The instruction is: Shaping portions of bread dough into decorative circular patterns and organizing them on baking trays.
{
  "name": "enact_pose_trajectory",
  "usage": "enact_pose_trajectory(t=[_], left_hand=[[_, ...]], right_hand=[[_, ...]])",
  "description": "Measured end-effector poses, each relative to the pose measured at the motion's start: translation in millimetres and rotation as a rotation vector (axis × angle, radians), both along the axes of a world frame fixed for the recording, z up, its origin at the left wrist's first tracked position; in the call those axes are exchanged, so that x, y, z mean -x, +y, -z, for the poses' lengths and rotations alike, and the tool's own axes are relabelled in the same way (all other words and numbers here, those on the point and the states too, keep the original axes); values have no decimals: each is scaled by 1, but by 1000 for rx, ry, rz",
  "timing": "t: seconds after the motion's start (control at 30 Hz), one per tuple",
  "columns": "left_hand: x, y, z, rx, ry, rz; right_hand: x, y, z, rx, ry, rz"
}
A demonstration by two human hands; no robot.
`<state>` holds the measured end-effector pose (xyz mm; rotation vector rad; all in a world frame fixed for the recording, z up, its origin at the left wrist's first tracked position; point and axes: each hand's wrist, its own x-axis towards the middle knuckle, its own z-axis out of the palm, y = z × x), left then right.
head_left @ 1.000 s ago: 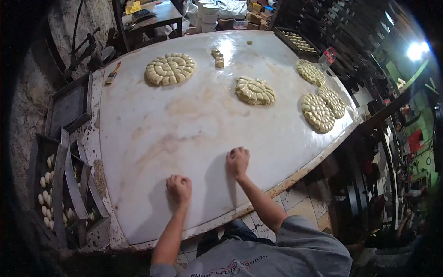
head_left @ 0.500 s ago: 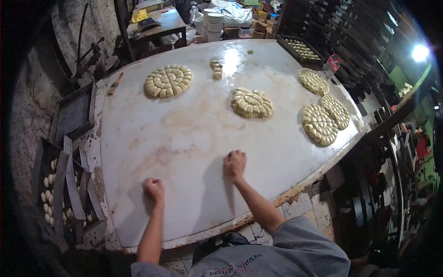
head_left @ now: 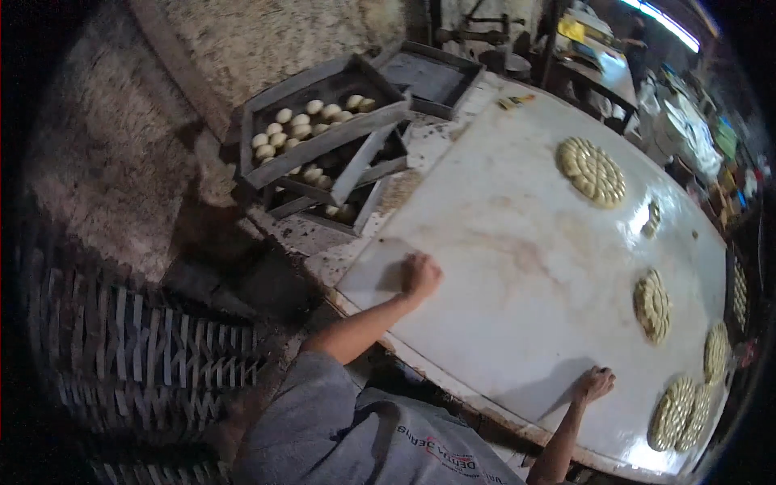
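Note:
My left hand [head_left: 422, 276] is curled into a fist on the near left of the white table top [head_left: 477, 283], close to its edge. Farther right, my right hand [head_left: 594, 384] is also closed over the table, and whatever its fingers may cover is hidden. Beyond it sits a round of cut dough pieces [head_left: 652, 305] arranged in rings. Another ringed dough round [head_left: 592, 172] lies at the far side. A few more rounds, one of them a dough round [head_left: 672, 414] at the near right, are grouped by the right edge. A short row of dough pieces [head_left: 651, 219] lies between.
Stacked trays [head_left: 323, 149] holding dough balls [head_left: 301, 129] stand off the left table edge, with a bare tray [head_left: 428, 78] behind. A brush [head_left: 515, 102] rests at the far left corner. Slatted racks [head_left: 162, 339] fill the lower left. A side table [head_left: 602, 77] stands far back.
The view has swung left, bringing the stacked trays closer to the middle and the dough rounds to the right. Both hands stay closed at the table.

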<state>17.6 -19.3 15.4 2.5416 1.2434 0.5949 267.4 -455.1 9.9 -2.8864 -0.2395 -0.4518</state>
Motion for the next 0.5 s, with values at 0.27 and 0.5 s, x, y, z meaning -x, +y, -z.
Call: enact_pose_trajectory(t=[0.27,0.5], left_hand=[[95,105,-268,893,192,976],[170,398,-360,3,-125,249]], right_hand=[[81,50,-19,-99,173,-66],[161,111,-57,-969,689,17]])
